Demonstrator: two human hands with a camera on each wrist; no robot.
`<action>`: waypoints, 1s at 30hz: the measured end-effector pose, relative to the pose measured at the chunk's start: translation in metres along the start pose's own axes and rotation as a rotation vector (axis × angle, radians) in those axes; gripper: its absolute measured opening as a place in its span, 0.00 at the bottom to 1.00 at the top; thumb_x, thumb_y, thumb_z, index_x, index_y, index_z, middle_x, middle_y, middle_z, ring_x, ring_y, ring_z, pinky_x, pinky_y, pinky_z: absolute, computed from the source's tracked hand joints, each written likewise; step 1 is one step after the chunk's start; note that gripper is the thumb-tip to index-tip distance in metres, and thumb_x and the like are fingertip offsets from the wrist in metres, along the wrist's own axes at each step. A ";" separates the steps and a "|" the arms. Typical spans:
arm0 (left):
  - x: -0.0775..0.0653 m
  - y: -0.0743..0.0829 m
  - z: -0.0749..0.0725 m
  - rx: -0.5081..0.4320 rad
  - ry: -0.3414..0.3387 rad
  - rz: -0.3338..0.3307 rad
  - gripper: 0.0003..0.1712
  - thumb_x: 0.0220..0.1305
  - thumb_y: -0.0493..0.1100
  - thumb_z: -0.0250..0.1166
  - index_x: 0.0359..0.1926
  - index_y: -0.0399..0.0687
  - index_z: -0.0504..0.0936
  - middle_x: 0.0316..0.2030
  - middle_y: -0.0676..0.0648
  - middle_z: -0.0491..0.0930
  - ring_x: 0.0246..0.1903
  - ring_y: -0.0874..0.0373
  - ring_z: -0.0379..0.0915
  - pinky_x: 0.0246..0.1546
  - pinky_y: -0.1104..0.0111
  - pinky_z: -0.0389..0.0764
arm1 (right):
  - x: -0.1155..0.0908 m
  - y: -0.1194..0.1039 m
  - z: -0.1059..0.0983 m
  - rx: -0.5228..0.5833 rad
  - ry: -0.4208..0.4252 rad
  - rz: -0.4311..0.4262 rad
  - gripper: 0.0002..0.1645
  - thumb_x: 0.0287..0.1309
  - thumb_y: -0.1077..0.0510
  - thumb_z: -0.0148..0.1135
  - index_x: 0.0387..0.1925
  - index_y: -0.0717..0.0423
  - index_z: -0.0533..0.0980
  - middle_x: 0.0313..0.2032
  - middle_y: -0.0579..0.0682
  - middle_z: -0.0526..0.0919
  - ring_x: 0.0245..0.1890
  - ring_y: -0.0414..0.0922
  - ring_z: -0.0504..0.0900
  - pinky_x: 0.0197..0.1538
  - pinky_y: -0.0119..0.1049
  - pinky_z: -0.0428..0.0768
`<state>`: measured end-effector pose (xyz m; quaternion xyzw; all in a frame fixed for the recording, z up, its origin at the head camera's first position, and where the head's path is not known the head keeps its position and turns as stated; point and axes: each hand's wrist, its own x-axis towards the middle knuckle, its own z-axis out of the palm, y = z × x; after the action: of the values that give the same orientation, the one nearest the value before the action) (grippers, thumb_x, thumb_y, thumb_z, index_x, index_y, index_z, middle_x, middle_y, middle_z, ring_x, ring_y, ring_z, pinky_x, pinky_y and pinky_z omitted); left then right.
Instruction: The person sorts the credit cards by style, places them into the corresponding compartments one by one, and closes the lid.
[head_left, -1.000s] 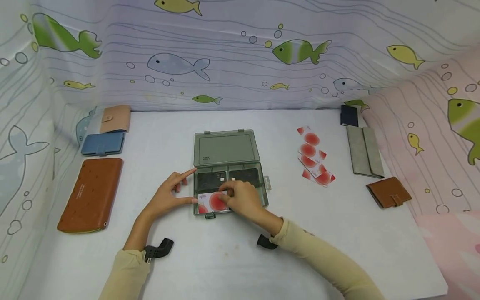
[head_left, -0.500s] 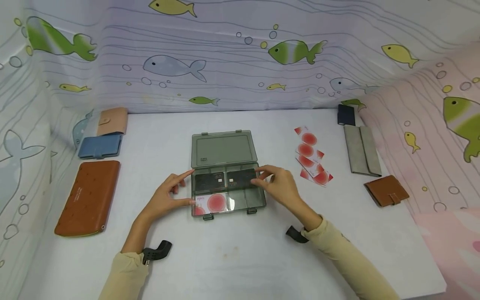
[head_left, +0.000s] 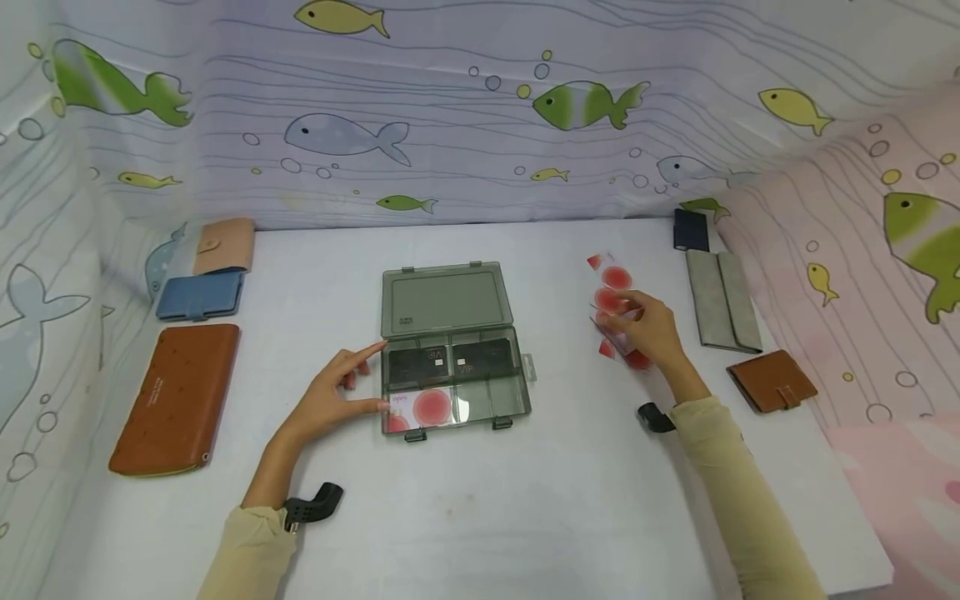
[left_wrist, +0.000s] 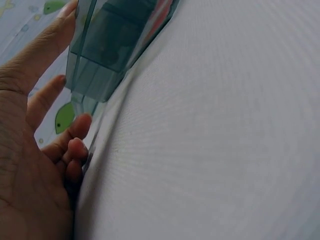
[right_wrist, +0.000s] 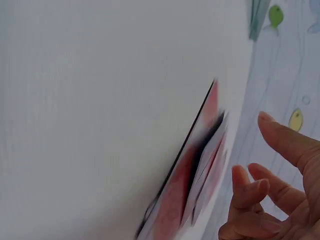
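A translucent green-grey plastic box lies with its lid raised back on the white table. Two black cards, the left card and the right card, fill its back compartments. One white card with red circles is in the front left compartment. My left hand touches the box's left side with index finger and thumb, both nearly straight. Over a fanned set of red-and-white cards hovers my right hand; in the right wrist view its spread fingers are apart from the cards.
At left lie a large brown zip wallet, a blue wallet and a tan wallet. On the right side are a dark blue holder, a grey wallet and a small brown wallet. Fish-print curtains surround the table.
My right hand has left the red-circled card in the front left compartment, passed the right black card, and moved right to the fanned cards. My left hand stays at the box.
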<state>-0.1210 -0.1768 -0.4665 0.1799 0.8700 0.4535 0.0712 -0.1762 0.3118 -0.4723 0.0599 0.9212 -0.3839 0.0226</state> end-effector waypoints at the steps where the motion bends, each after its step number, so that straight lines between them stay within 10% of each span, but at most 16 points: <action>1: 0.000 0.000 0.000 0.001 0.001 -0.005 0.49 0.47 0.36 0.79 0.71 0.42 0.68 0.39 0.37 0.68 0.32 0.50 0.54 0.35 0.64 0.59 | 0.002 0.004 -0.003 -0.008 0.004 0.013 0.34 0.60 0.50 0.69 0.64 0.60 0.73 0.47 0.61 0.78 0.42 0.52 0.72 0.39 0.37 0.73; 10: -0.001 0.001 0.000 0.002 -0.006 -0.007 0.49 0.47 0.36 0.79 0.71 0.42 0.68 0.40 0.37 0.68 0.32 0.50 0.54 0.35 0.63 0.60 | 0.012 0.025 -0.013 -0.090 0.000 0.179 0.36 0.59 0.49 0.68 0.61 0.68 0.70 0.50 0.66 0.73 0.49 0.58 0.71 0.48 0.51 0.78; 18: 0.000 -0.001 0.001 0.000 -0.003 0.002 0.49 0.47 0.36 0.79 0.71 0.42 0.68 0.40 0.37 0.69 0.32 0.51 0.54 0.35 0.62 0.60 | 0.009 0.020 -0.013 -0.090 0.036 0.191 0.36 0.56 0.51 0.71 0.56 0.66 0.64 0.44 0.63 0.72 0.41 0.56 0.72 0.33 0.37 0.75; 30: -0.001 0.001 -0.002 -0.015 -0.008 -0.005 0.48 0.48 0.37 0.79 0.70 0.41 0.69 0.40 0.36 0.68 0.32 0.50 0.54 0.35 0.61 0.61 | -0.006 0.006 -0.007 0.183 0.194 0.151 0.22 0.63 0.57 0.66 0.58 0.53 0.79 0.29 0.46 0.75 0.28 0.40 0.70 0.22 0.28 0.71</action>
<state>-0.1205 -0.1775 -0.4644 0.1793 0.8668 0.4589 0.0772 -0.1694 0.3202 -0.4709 0.1678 0.8731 -0.4557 -0.0433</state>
